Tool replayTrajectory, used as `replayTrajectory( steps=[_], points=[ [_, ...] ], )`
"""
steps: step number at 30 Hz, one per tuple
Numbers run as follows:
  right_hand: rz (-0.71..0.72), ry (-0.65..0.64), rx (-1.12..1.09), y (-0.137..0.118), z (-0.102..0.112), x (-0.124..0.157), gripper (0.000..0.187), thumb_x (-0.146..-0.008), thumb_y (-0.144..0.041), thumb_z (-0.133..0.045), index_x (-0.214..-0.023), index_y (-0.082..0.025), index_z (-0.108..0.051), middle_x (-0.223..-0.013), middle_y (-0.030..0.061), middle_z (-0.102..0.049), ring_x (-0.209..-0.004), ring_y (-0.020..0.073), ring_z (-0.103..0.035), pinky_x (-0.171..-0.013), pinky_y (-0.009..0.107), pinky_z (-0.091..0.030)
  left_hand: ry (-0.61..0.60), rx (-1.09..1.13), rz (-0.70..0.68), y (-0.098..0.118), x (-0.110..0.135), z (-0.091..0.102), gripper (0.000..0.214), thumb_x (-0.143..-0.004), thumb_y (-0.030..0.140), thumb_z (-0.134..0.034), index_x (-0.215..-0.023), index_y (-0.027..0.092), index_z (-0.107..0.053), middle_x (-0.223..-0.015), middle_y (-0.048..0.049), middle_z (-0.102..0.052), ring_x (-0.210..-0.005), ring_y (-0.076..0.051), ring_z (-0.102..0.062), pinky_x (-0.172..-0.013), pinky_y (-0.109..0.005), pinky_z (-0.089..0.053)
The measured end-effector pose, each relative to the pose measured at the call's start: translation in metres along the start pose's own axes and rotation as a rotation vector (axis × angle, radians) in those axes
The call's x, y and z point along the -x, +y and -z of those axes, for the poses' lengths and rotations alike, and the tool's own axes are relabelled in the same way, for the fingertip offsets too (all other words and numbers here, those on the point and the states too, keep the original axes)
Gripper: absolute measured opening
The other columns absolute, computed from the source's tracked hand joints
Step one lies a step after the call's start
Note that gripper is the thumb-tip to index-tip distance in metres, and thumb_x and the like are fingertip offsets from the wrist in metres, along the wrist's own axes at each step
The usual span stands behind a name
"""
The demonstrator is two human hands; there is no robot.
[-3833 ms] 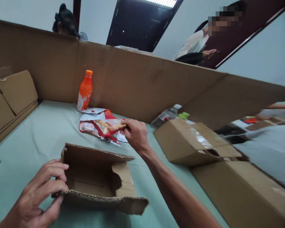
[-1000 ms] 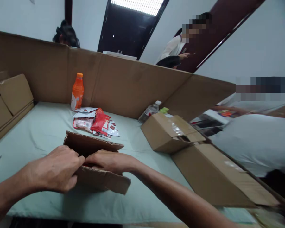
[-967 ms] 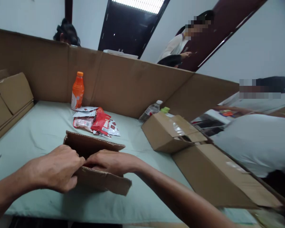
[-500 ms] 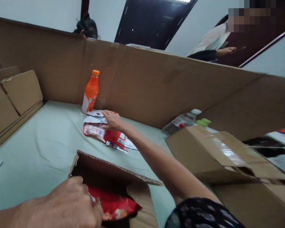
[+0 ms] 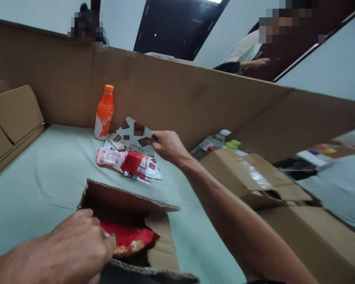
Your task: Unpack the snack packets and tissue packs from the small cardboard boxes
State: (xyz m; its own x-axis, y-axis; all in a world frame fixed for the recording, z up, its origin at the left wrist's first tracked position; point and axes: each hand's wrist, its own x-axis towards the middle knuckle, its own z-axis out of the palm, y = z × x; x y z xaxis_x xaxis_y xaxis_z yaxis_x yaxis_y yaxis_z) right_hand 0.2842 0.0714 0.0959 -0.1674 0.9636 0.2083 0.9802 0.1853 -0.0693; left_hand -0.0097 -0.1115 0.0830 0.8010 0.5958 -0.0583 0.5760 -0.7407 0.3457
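My right hand (image 5: 170, 146) pinches the edge of a white pouch (image 5: 134, 134) with brown squares and the letters "Meal". The pouch is tilted up above a small pile of packets. In that pile lie a pink-and-clear packet (image 5: 111, 157), a red packet (image 5: 134, 162) and another white pouch (image 5: 154, 169) with brown squares. My left hand (image 5: 73, 240) is closed at the left side of an open cardboard box (image 5: 162, 240), seemingly gripping its edge; the fingertips are hidden. Inside the box lies a red snack bag (image 5: 133, 236), partly covered by that hand.
An orange bottle (image 5: 104, 114) stands behind the pile, near a tall cardboard wall (image 5: 180, 102). To the right are a clear bottle (image 5: 211, 144), a green cap (image 5: 233, 144) and taped cardboard boxes (image 5: 254, 177). Another box (image 5: 14, 114) stands left. Two people are beyond the wall.
My right hand has taken hold of the white pouch and lifted it off the pile, tilting it up. My left hand stays at the box. The view has shifted slightly right.
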Motion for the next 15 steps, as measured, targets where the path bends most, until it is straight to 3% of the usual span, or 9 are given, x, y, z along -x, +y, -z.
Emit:
replayTrajectory(
  steps=[2,4,8,12,15],
  points=[
    [0.02,-0.038,-0.09,0.021,0.02,0.037,0.029,-0.091,-0.024,-0.052,-0.099,-0.019,-0.08,-0.09,0.0057,-0.08,-0.084,0.0223,-0.071,-0.07,0.027,-0.046,0.014,0.004,-0.003,-0.002,0.005,-0.001,0.019,-0.075,0.008,-0.07,-0.084,0.023,-0.065,-0.089,-0.0017,-0.071,-0.086,-0.025,-0.066,-0.078,-0.035,-0.049],
    [0.012,-0.168,-0.146,0.035,0.025,0.07,0.025,-0.087,-0.022,-0.055,-0.09,-0.019,-0.08,-0.083,0.0041,-0.078,-0.077,0.0206,-0.068,-0.066,0.026,-0.045,0.008,-0.023,-0.021,-0.004,0.008,0.0,0.018,-0.075,0.008,-0.071,-0.083,0.023,-0.065,-0.09,-0.0018,-0.07,-0.089,-0.025,-0.065,-0.08,-0.036,-0.048],
    [-0.079,-0.409,-0.149,0.041,0.0,0.113,0.022,-0.082,-0.015,-0.06,-0.093,-0.019,-0.079,-0.085,0.0037,-0.077,-0.076,0.0182,-0.066,-0.065,0.023,-0.042,-0.01,-0.113,-0.028,-0.008,0.006,0.002,0.015,-0.077,0.008,-0.068,-0.077,0.022,-0.064,-0.081,-0.0022,-0.067,-0.081,-0.025,-0.064,-0.077,-0.037,-0.047],
    [-0.155,-0.408,-0.194,0.042,-0.026,0.131,0.04,-0.081,-0.016,-0.065,-0.12,-0.018,-0.073,-0.103,0.0071,-0.077,-0.086,0.0183,-0.067,-0.069,0.022,-0.042,-0.055,-0.196,-0.027,-0.012,0.002,0.002,0.015,-0.075,0.007,-0.063,-0.077,0.022,-0.065,-0.079,-0.0031,-0.069,-0.076,-0.027,-0.065,-0.073,-0.037,-0.045],
    [-0.192,-0.392,-0.218,0.05,-0.03,0.137,0.032,-0.081,-0.017,-0.064,-0.111,-0.016,-0.074,-0.099,0.0068,-0.077,-0.085,0.0178,-0.065,-0.067,0.022,-0.041,-0.037,-0.241,-0.039,-0.012,0.001,0.002,0.017,-0.074,0.007,-0.062,-0.077,0.023,-0.064,-0.079,-0.0026,-0.07,-0.075,-0.027,-0.067,-0.072,-0.037,-0.045]
  ],
)
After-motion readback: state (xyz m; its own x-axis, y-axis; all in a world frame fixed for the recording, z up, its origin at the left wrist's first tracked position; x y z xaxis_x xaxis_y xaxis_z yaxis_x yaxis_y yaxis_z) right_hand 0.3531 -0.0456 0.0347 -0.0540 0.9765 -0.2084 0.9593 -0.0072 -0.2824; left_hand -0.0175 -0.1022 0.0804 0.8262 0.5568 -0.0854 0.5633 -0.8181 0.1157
